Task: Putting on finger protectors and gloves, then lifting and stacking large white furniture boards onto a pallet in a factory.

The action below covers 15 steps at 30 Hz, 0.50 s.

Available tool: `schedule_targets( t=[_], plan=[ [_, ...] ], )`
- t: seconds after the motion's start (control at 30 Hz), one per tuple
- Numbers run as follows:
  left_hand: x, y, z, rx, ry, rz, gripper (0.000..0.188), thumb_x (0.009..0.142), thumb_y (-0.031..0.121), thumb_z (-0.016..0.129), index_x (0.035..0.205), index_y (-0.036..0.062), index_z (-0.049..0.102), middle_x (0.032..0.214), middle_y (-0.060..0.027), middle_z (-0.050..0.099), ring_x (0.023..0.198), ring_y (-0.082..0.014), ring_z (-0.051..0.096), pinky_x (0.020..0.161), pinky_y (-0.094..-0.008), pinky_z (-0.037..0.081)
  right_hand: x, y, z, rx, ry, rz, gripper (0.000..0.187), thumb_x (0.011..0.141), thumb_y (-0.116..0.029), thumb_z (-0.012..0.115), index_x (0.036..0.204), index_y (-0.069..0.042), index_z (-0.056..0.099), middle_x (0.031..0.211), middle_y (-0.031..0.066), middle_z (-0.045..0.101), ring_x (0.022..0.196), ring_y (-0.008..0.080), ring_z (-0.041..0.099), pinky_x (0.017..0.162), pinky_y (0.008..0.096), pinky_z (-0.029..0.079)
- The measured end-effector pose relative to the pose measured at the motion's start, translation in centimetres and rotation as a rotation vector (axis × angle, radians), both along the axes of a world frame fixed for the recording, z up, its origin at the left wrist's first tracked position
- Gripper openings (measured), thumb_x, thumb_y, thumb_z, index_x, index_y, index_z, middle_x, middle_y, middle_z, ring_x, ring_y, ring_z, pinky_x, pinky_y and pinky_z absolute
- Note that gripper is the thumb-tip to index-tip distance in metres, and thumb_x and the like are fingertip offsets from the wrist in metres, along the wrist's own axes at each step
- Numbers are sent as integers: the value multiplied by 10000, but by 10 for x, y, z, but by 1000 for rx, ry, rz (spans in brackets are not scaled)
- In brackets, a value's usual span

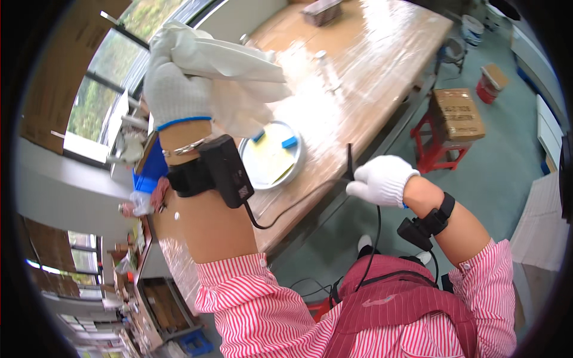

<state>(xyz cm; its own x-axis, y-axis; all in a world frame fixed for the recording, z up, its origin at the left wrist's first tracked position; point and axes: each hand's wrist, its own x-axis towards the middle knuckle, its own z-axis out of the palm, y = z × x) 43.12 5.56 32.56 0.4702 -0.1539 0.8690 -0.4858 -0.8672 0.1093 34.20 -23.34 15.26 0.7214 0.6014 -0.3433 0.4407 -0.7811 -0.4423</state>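
Observation:
My left hand [177, 80], in a white knit glove with a blue cuff edge, is raised over the left part of the table. Its fingers close on a white piece [239, 62] with long pale flaps; its exact kind is unclear. Below that piece stands a round white basin [243, 170] with a yellow sheet [271, 158] and small blue blocks [289, 142] inside. Beyond the table's near edge, my right hand [385, 180], also gloved in white, has its fingers curled at a black cable [350, 156] and seems to pinch it.
The long table [370, 77] is covered in shiny clear film. A grey-brown block [321, 12] lies at its far end. To the right, a cardboard box [456, 113] rests on a red stool [439, 152]. Black cables run from both wrist devices. Windows and a blue bin [149, 170] are on the left.

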Motion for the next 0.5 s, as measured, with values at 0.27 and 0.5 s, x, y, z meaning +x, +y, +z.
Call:
schedule_targets(
  t=[0.27,0.5],
  plan=[
    [-14,-260,40,101,4,-430,351,939,159,667,1257,19,611,1059,-123,676,962,-207,673,881,-310,537,-44,-234,1,-313,34,-389,504,860,-483,535,1001,-62,775,1044,169,740,976,362,704,864,441,558],
    [-102,-503,11,-487,1092,-1259,217,999,136,582,1115,-41,634,1039,-99,660,924,-178,642,847,-307,536,-117,-450,27,1047,-318,-839,758,824,-469,748,1418,-67,505,1247,154,673,1102,286,665,946,389,513]
  ],
)
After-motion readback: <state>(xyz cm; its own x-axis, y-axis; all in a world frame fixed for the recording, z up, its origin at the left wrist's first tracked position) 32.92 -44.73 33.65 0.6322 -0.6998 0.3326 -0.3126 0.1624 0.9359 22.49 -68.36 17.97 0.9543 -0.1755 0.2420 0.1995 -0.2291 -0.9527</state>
